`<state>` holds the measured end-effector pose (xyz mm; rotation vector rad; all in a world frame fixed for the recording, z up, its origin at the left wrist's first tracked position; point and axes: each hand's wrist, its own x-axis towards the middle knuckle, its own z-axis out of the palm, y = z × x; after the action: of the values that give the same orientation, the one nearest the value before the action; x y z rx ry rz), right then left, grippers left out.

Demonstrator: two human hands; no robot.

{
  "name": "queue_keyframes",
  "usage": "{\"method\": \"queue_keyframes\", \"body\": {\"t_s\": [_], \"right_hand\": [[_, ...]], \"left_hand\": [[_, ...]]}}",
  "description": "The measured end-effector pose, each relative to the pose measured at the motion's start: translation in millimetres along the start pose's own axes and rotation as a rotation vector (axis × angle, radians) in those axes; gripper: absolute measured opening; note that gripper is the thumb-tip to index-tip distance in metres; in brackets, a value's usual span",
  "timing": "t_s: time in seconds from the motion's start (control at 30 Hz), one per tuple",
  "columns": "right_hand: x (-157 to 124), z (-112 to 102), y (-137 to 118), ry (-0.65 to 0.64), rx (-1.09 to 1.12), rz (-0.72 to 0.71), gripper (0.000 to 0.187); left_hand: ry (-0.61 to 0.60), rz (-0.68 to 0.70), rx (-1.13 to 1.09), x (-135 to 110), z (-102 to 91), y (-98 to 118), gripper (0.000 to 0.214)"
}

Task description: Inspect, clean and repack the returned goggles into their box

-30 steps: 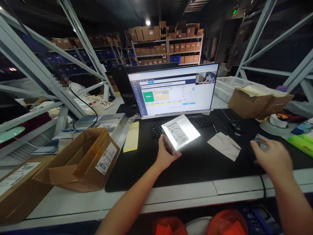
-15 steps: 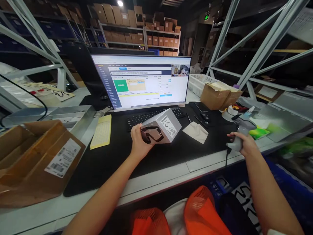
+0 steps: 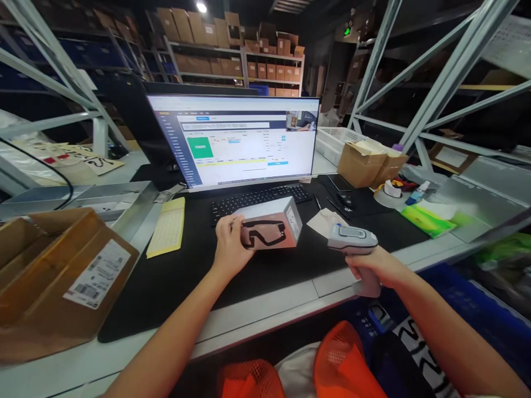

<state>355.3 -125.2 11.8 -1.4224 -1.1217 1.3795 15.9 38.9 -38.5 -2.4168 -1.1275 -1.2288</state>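
Note:
My left hand [image 3: 231,243] grips the left end of a small eyewear box [image 3: 269,232], which is silver-grey with a picture of dark wraparound glasses on its front. A white label shows on the box's right end. In my right hand [image 3: 375,268] is a grey handheld barcode scanner [image 3: 352,239], its head pointing left toward that labelled end, with a gap between them. The fingers are wrapped round the scanner's handle. Just behind the box lies a black keyboard [image 3: 257,200], partly hidden by it.
A lit monitor [image 3: 244,143] stands behind the keyboard. An open cardboard box [image 3: 99,276] is at the left, beside a yellow paper pad [image 3: 166,226]. A pale cloth [image 3: 326,222], a mouse [image 3: 345,199], a carton [image 3: 360,163] and a green packet [image 3: 427,220] lie to the right.
My right hand has brought the scanner left, toward the eyewear box. My left hand has turned the box so its glasses picture faces me more. The screen content has changed slightly.

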Motion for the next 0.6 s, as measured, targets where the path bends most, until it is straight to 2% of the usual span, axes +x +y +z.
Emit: {"method": "queue_keyframes", "body": {"t_s": [0.17, 0.27, 0.33, 0.43, 0.5, 0.6], "right_hand": [[45.1, -18.5, 20.3, 0.014, 0.019, 0.147, 0.034], [68.1, -22.6, 34.1, 0.053, -0.017, 0.144, 0.037], [76.7, -27.4, 44.5, 0.138, -0.197, 0.054, 0.038], [84.3, -44.8, 58.9, 0.337, -0.704, -0.065, 0.049], [94.4, -64.7, 62.7, 0.426, -0.989, -0.043, 0.058], [131.2, -104.5, 55.1, 0.519, -1.159, -0.004, 0.064]], "left_hand": [[-0.252, -0.125, -0.017, 9.7, -28.3, 11.7, 0.094], [-0.405, -0.256, -0.062, 16.7, -47.4, 10.8, 0.102], [-0.507, -0.317, -0.114, 20.2, -58.2, 5.2, 0.105], [-0.637, -0.345, -0.178, 22.5, -67.3, -5.0, 0.109], [-0.704, -0.356, -0.183, 22.3, -68.5, -9.3, 0.110], [-0.765, -0.379, -0.163, 21.4, -67.2, -11.2, 0.110]]}}
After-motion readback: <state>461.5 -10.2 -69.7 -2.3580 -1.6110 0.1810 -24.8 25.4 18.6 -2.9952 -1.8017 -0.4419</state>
